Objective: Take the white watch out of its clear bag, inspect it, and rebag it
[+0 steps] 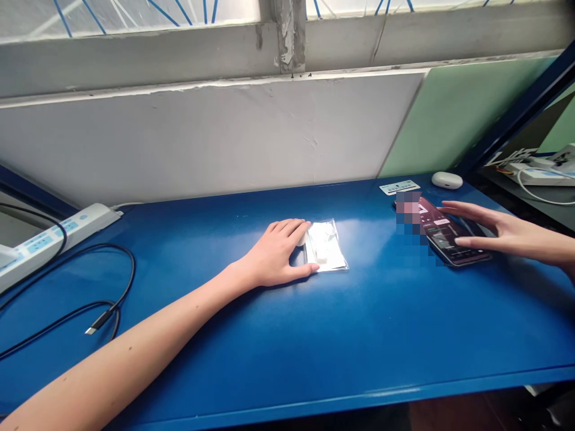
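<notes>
My left hand (276, 254) lies flat on the blue table (314, 335), fingers stretched and together, its fingertips and thumb touching the left edge of a small clear plastic bag (327, 246) holding something white. Out to the right, my right hand (494, 230) hovers with fingers spread over a smartphone (442, 236) lying face up with its screen lit. Neither hand grips anything.
A white earbud case (447, 179) and a small white label card (399, 187) lie behind the phone. A white power strip (49, 236) and a black USB cable (96, 323) sit at the left. A white wall panel rises behind; cables lie on a neighbouring bench (539, 173).
</notes>
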